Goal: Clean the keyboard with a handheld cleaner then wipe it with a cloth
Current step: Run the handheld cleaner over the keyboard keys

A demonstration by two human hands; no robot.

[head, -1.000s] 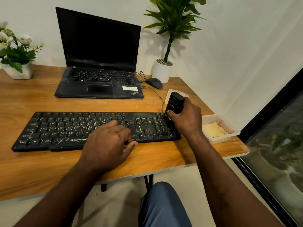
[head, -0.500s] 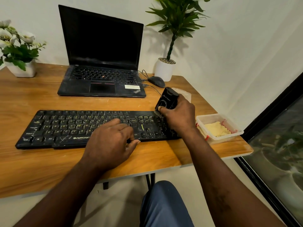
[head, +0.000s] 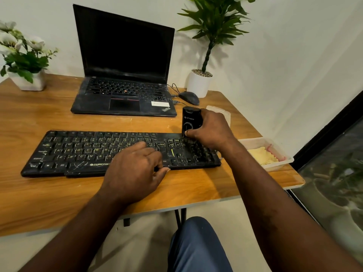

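A dusty black keyboard lies across the wooden desk. My right hand is wrapped around a black handheld cleaner, held upright with its lower end on the keyboard's upper right corner; my thumb rests near its round button. My left hand lies palm down on the front edge of the keyboard, right of its middle, fingers loosely curled, pressing on it. A yellow cloth sits in a clear plastic tub just right of the keyboard.
An open black laptop stands behind the keyboard, with a black mouse and cables to its right. A white-potted plant and a flower pot sit at the back corners. The desk's right edge is near a glass door.
My right hand has moved the cleaner leftward and onto the keyboard's top right corner, standing it more upright. My left hand has stayed in place on the keyboard.
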